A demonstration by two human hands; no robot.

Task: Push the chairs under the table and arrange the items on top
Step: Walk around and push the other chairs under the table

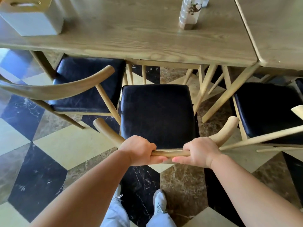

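A wooden chair with a black seat [157,113] stands in front of me, fully clear of the wooden table [131,45]. My left hand [139,150] and my right hand [199,151] are both closed around its curved backrest rail [170,153], side by side at the rail's middle. On the tabletop a white tissue box [32,20] stands at the far left, and a clear bottle-like container [188,13] stands toward the right.
A second chair [88,82] on the left sits partly under the table. A third chair [268,108] stands at the right below an adjoining table [278,30]. Table legs [226,97] slant down beside the middle chair. The floor is patterned marble tile.
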